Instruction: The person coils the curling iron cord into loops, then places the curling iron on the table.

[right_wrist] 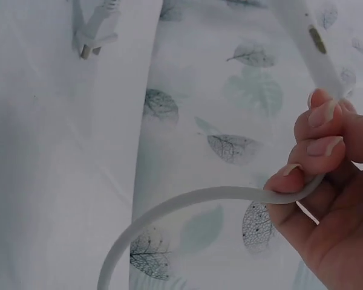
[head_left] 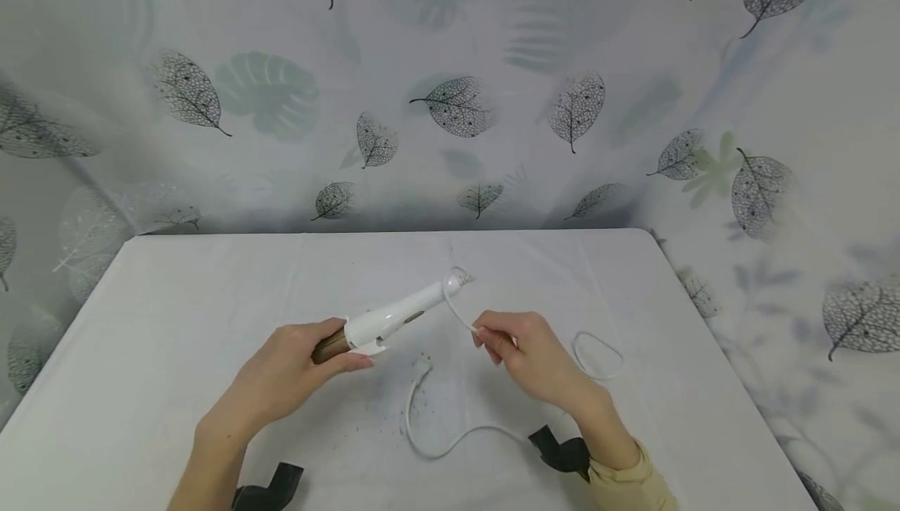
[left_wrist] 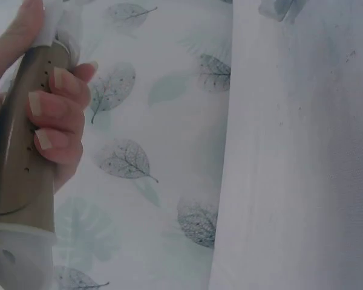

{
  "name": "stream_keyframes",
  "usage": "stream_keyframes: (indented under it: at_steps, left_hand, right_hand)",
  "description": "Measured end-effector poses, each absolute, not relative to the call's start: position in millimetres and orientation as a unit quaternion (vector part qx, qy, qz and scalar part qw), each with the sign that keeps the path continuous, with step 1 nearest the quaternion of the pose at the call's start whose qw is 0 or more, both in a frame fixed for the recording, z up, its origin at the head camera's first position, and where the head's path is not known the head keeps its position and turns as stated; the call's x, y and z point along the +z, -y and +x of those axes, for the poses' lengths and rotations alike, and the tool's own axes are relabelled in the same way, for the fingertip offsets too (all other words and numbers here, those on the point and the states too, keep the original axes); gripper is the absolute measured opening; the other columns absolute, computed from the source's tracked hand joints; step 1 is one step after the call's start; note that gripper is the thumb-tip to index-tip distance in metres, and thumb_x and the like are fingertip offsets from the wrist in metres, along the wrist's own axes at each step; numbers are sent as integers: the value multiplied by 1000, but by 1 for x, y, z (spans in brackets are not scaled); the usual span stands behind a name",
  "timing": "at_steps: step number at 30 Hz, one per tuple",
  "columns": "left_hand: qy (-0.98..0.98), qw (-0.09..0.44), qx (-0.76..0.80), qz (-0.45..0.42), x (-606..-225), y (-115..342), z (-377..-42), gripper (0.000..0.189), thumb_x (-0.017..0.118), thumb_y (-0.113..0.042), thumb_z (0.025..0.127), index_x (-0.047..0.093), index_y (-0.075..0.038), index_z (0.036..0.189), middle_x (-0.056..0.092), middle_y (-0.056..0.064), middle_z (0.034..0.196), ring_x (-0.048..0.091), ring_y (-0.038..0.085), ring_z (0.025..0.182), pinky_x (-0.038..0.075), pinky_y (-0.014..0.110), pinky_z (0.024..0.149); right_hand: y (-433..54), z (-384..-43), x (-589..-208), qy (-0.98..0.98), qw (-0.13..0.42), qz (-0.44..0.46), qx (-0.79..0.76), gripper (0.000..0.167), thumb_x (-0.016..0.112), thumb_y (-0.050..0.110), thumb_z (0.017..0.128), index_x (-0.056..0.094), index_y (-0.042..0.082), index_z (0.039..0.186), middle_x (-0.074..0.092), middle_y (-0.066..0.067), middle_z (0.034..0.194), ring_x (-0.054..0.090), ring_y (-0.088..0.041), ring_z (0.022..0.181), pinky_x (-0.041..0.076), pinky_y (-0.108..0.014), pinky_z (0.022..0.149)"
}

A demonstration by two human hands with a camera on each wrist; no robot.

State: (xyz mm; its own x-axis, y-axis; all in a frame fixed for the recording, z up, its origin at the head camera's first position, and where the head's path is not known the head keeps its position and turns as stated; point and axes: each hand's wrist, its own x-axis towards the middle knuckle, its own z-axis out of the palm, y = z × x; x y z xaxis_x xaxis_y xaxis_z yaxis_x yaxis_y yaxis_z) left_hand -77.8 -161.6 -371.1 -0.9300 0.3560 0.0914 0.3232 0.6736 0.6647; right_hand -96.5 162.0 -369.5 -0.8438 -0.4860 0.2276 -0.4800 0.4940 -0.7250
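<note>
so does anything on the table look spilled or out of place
Yes: small dark specks are scattered on the white tabletop near the plug. They look odd against the mostly plain surface; whether crumbs or marks, I can't tell.

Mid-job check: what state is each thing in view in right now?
Appliance: held above the table; on or off, cannot tell.
Cord: slack, partly looped on the table.
Plug: unplugged, prongs bare, on the table.
Left grip: curled round the appliance's brown part.
Right grip: pinching the cord near the appliance.
</note>
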Motion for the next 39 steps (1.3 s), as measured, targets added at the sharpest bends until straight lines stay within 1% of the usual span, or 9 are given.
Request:
stream_keyframes:
  at_steps: [5,10,15,20,23,29,32,35,39]
  left_hand:
    - [-887,66,403,213,-370,162,-75,36,72,-55,85,52,-26,78,35,-17,64,36,-1,60,35,19,54]
    - [-880,69,407,237,-370,163,-73,26,74,-51,85,59,-30,85,53,-17,69,47,-1,64,42,21,60]
    - [-864,92,423,257,-370,160,-70,25,78,-51,82,60,-34,85,43,-20,65,38,-4,59,39,19,56]
    - [-854,88,423,290,-370,155,-68,30,82,-51,78,59,-31,78,31,-19,63,29,-6,57,32,16,52]
    - [-860,80,413,290,-370,155,-67,33,82,-53,76,58,-31,75,25,-17,63,25,-5,57,27,15,52]
    - [-859,124,411,278,-370,154,-69,28,81,-56,75,66,-33,83,47,-21,62,35,-5,57,33,17,52]
    - [-862,142,402,275,-370,150,-67,29,80,-58,75,66,-33,80,49,-22,60,36,-5,55,34,17,51]
    - [-867,141,388,278,-369,146,-66,32,80,-61,74,63,-34,74,37,-23,56,30,-6,53,28,16,48]
    - [-872,135,375,285,-370,145,-62,38,80,-63,73,57,-34,66,29,-23,55,25,-6,52,24,16,47]
  right_hand:
    - [-165,-100,-371,-865,43,-285,-412,19,65,6,95,66,18,81,54,7,66,50,-6,63,45,-26,62]
    - [-169,-101,-372,-875,56,-297,-379,16,67,12,95,66,19,81,58,9,69,53,-7,70,46,-29,70]
    - [-170,-102,-374,-881,44,-297,-366,13,68,1,91,68,12,85,63,5,73,54,-5,69,47,-25,65]
    - [-169,-103,-377,-886,-9,-304,-349,31,72,-16,76,67,13,85,68,5,85,57,-8,76,50,-26,68]
    - [-170,-105,-378,-885,-37,-325,-330,34,77,-16,74,67,14,86,67,6,88,58,-10,80,51,-29,72]
    - [-175,-110,-382,-862,-55,-395,-313,40,71,-23,70,68,15,85,60,9,82,58,-10,85,51,-27,79]
    - [-178,-113,-383,-837,-54,-447,-312,35,73,-16,74,68,17,83,56,11,79,50,-7,82,47,-30,84]
    - [-180,-115,-384,-827,-44,-477,-295,22,76,-2,81,67,18,81,56,13,77,48,-5,81,44,-38,99]
    - [-184,-114,-383,-855,-23,-449,-257,13,81,19,81,68,19,79,59,16,75,51,-6,81,35,-45,111]
